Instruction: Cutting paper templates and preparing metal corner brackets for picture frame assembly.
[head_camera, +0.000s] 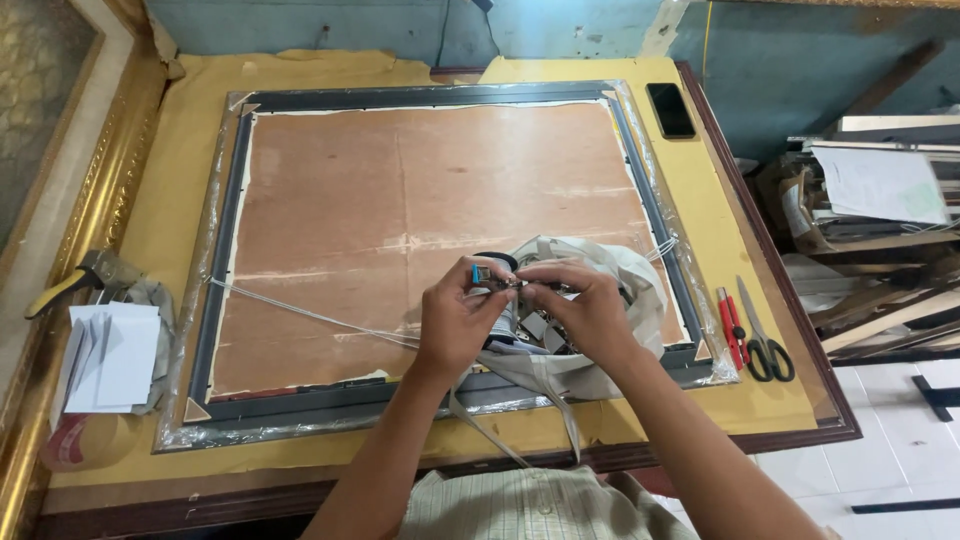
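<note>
Here, left hand (455, 322) and right hand (585, 312) pinch a small metal fitting (497, 280) above a cloth bag (610, 300) on the framed backing board (420, 230); the step looks like readying hanging hardware, calling next for steady fingertip control.

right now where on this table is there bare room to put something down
Widest bare patch: the brown backing board of the frame, up and left of both hands. A yellow strip runs between the frame's right edge and the table rim, below the phone and above the scissors. Crowded: around the cloth bag under the left hand and right hand.
</note>
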